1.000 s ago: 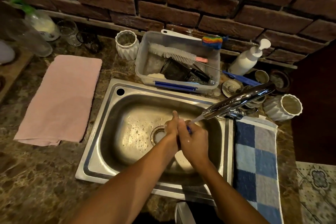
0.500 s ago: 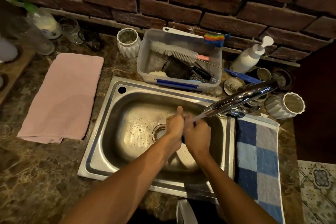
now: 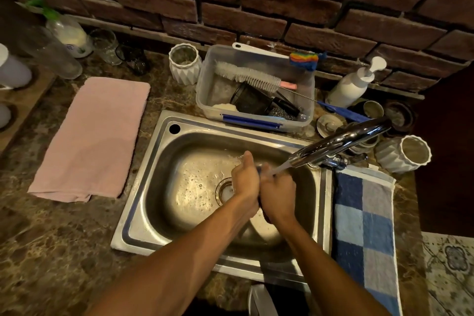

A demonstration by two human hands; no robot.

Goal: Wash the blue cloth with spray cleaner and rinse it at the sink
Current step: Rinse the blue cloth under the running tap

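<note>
Over the steel sink (image 3: pixel 143 187), my left hand (image 3: pixel 245 178) and my right hand (image 3: pixel 278 191) press together around the blue cloth (image 3: pixel 259 169). Only a thin blue sliver of it shows between the palms; the rest is hidden. Water streams from the chrome faucet (image 3: pixel 341 141) onto my right hand's knuckles. A spray bottle (image 3: pixel 64 28) with a green trigger stands at the far left by the brick wall.
A pink towel (image 3: pixel 95 136) lies left of the sink, a blue checked towel (image 3: pixel 364 226) to its right. Behind the sink sit a clear tub (image 3: pixel 256 120) of brushes, a white pump bottle (image 3: pixel 351 84), white ribbed cups (image 3: pixel 184 64) and glass jars.
Both hands stayed clasped on the cloth under the stream, shifting slightly against each other as they rub it. The view has edged a little.
</note>
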